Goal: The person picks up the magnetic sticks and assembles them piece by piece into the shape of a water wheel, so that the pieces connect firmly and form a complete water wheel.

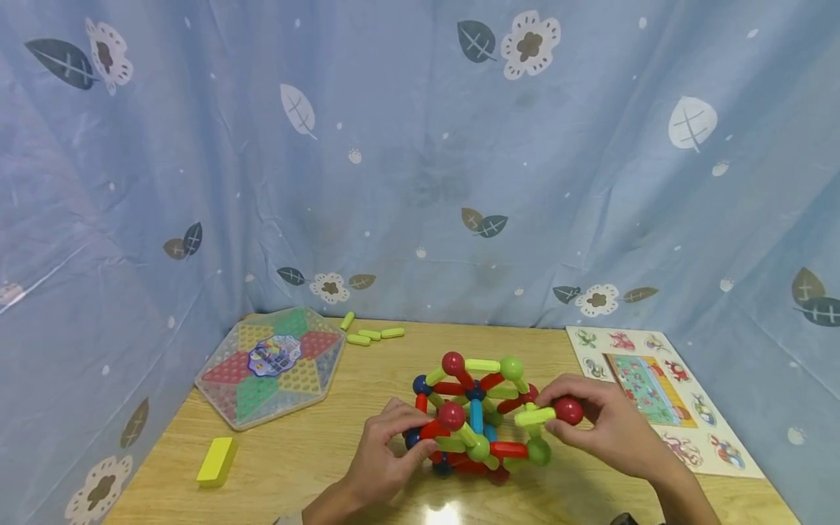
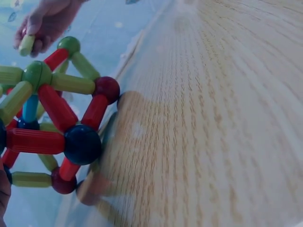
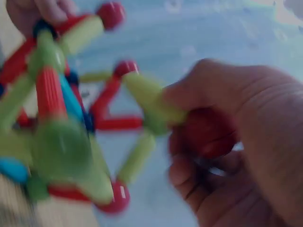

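Note:
A structure of magnetic rods and balls point(image 1: 476, 408) in red, blue, green and yellow-green stands on the table. At its near left side my left hand point(image 1: 392, 448) holds it, fingers and thumb around a red rod point(image 1: 434, 429) by a dark blue ball. On the right, my right hand point(image 1: 604, 423) pinches a yellow-green rod point(image 1: 534, 417) with a red ball point(image 1: 568, 410) on its end. That rod is close to the structure's right side; whether it touches is unclear. In the blurred right wrist view the red ball point(image 3: 210, 132) sits between thumb and fingers.
Several loose yellow-green rods point(image 1: 370, 335) lie at the back. A hexagonal board point(image 1: 226, 397) with coloured star sections rests at the left, a yellow block point(image 1: 217, 462) in front of it. At the right lies a picture board point(image 1: 705, 445). A blue patterned curtain point(image 1: 420, 160) surrounds the table.

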